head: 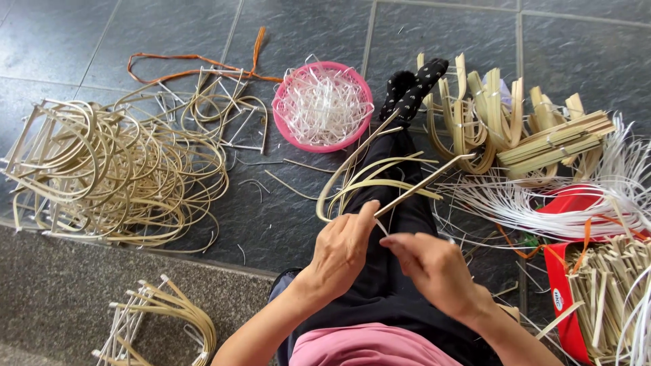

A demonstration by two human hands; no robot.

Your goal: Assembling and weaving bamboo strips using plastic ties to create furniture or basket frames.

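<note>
My left hand (pixel 342 252) pinches the near end of a thin bamboo stick (pixel 424 182) that slants up to the right over my black-trousered legs. A bundle of bent bamboo strips (pixel 359 177) loops out from under the same hand. My right hand (pixel 434 268) sits just right of it, fingertips closed on a short white plastic tie (pixel 382 229) at the stick's end. Both hands hover above my lap.
A pink basket (pixel 285 125) of white ties stands ahead on the dark tiles. Finished bent-bamboo frames (pixel 115 169) pile at left, more frames (pixel 166 315) at lower left. Folded strip bundles (pixel 515 129) lie at right, beside white strands (pixel 583 203) and a red box (pixel 559 298) of sticks.
</note>
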